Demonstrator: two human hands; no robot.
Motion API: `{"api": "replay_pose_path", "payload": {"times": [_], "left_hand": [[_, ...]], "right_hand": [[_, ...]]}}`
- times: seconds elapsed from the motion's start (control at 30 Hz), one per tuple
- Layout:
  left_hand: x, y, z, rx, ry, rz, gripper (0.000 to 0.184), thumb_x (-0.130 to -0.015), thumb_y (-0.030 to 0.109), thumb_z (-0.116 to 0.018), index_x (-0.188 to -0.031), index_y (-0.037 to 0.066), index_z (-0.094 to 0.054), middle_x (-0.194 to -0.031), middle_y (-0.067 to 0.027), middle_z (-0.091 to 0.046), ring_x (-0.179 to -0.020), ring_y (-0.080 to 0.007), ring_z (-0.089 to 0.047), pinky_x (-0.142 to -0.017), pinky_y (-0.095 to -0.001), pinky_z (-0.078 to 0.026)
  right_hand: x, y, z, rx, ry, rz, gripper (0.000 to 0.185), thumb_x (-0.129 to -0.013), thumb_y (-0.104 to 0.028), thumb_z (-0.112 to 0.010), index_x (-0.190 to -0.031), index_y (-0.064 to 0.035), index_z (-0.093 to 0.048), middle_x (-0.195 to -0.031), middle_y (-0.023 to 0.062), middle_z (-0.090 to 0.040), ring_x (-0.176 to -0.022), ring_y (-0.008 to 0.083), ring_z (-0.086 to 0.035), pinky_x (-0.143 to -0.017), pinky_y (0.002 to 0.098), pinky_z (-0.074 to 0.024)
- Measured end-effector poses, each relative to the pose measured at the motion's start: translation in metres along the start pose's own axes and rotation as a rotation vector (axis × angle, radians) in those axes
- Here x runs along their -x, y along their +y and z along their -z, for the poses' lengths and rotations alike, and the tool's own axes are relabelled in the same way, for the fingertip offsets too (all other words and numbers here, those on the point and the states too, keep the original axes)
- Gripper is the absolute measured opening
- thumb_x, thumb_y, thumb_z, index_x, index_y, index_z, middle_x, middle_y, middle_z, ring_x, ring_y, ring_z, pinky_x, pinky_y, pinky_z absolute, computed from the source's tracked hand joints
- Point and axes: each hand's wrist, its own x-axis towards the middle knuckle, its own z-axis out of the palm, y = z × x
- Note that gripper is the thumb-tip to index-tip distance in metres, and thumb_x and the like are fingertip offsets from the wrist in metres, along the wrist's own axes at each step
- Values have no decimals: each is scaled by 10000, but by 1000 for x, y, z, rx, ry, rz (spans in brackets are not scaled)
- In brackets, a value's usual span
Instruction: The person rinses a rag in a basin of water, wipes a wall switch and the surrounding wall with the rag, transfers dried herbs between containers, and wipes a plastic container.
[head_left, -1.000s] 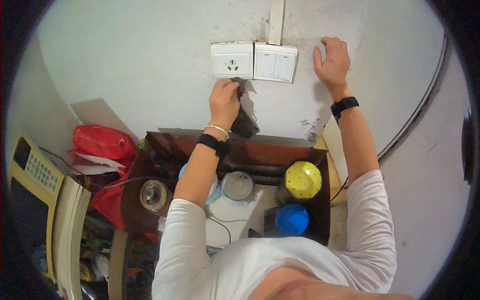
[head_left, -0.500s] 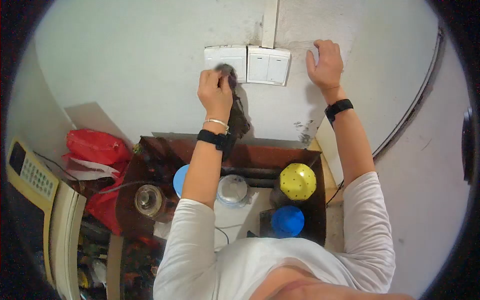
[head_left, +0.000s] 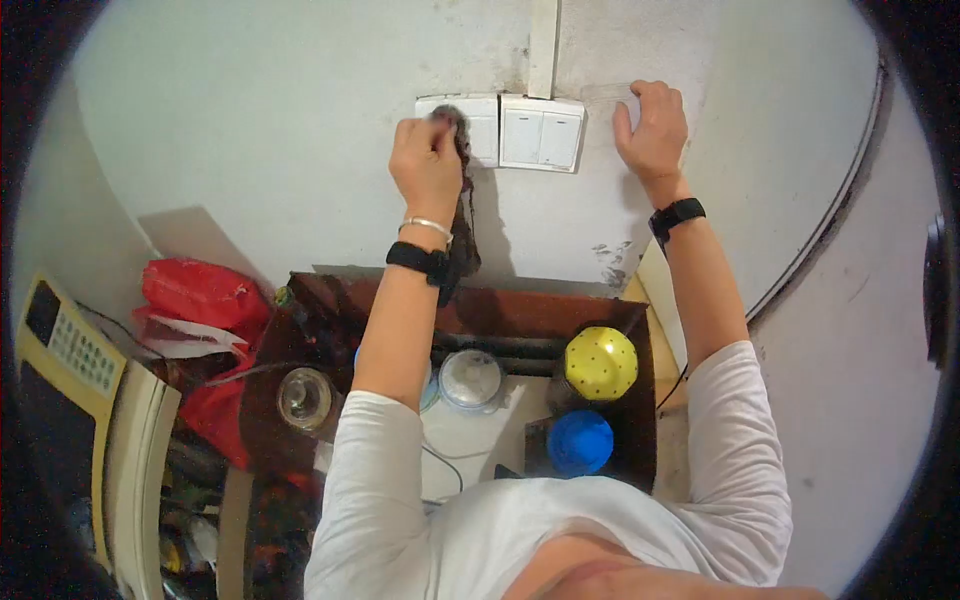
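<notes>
My left hand (head_left: 428, 168) is closed on a dark, dirty cloth (head_left: 463, 245), bunched at the fingertips and hanging down in a long strip. The bunched part is pressed against the upper part of the left white switch plate (head_left: 482, 137) on the wall. Beside it is a second white switch plate (head_left: 540, 135) with two rockers. My right hand (head_left: 655, 130) leans on the wall to the right of the plates, thumb apart from slightly bent fingers, with nothing in it.
Below, a brown box-like stand (head_left: 500, 310) holds a yellow dotted lid (head_left: 600, 363), a blue lid (head_left: 580, 442), a clear-lidded container (head_left: 470, 380) and a glass jar (head_left: 305, 398). Left of it are a red bag (head_left: 205, 292) and a microwave (head_left: 75, 340). A white conduit (head_left: 543, 50) rises above the plates.
My left hand has moved up and slightly left with the cloth, toward the top of the left plate. My right hand stays at the same spot on the wall.
</notes>
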Motion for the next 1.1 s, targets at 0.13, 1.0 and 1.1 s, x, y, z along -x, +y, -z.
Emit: {"api": "replay_pose_path", "payload": {"times": [0.13, 1.0, 1.1], "left_hand": [[28, 4, 2, -17, -38, 8, 94, -694, 1, -645, -725, 28, -561, -736, -103, -540, -665, -280, -540, -565, -336, -444], [11, 11, -5, 148, -3, 374, 152, -711, 118, -693, -719, -21, -634, -679, -92, -637, -607, -143, -582, -572, -272, -465], [13, 10, -2, 129, 13, 343, 99, -680, 60, -669, -670, -12, -601, -655, -100, -602, -568, -175, -566, -539, -284, -456]], "right_hand": [[-1, 1, 0, -10, 16, -3, 268, -667, -134, -621, -908, -46, -544, -823, 105, -532, -775, 296, -502, -662, 389, -430], [1, -1, 0, -5, -13, -27, 271, -682, -167, -610, -920, -54, -550, -848, 101, -534, -798, 288, -502, -662, 384, -427], [4, 2, -3, -10, 24, 4, 269, -681, -166, -610, -918, -50, -554, -838, 102, -532, -798, 287, -502, -661, 383, -428]]}}
